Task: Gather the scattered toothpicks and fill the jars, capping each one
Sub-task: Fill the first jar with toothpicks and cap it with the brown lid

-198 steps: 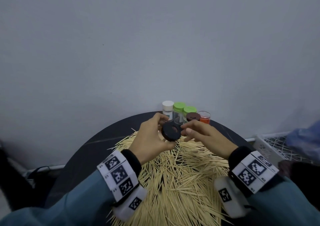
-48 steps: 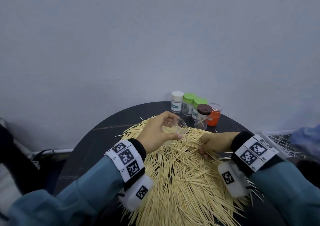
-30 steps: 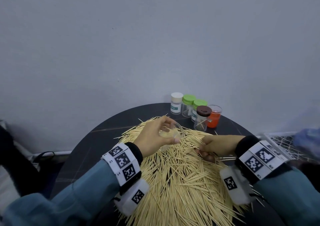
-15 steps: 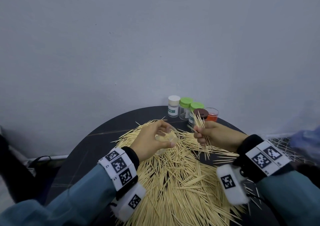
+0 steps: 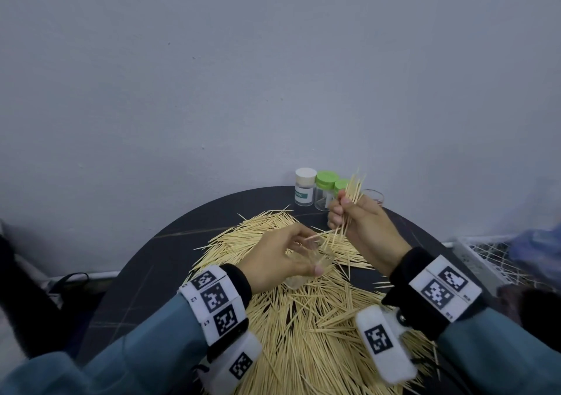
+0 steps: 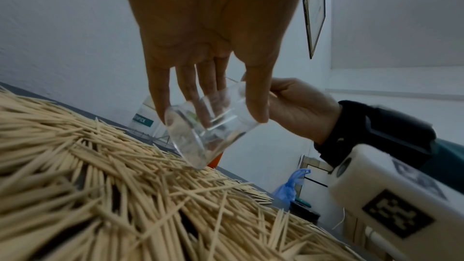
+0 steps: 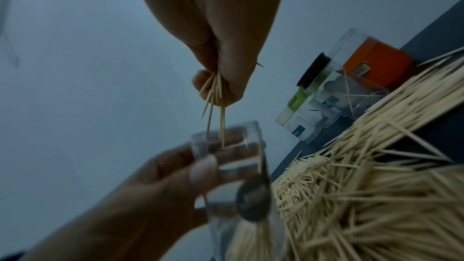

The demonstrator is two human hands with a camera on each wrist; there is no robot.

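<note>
Item: clear jar [image 5: 309,262], uncapped, gripped in left hand [image 5: 280,261] above the toothpick pile [image 5: 318,328], mouth tilted toward the right hand [image 5: 364,227], apparently to receive. Right hand clenched a toothpick bundle [image 5: 350,200], tips reaching the jar mouth.

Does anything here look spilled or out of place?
Yes: a heap of toothpicks lies strewn across the round black table instead of in the jars at its back edge. Nothing looks broken.
</note>
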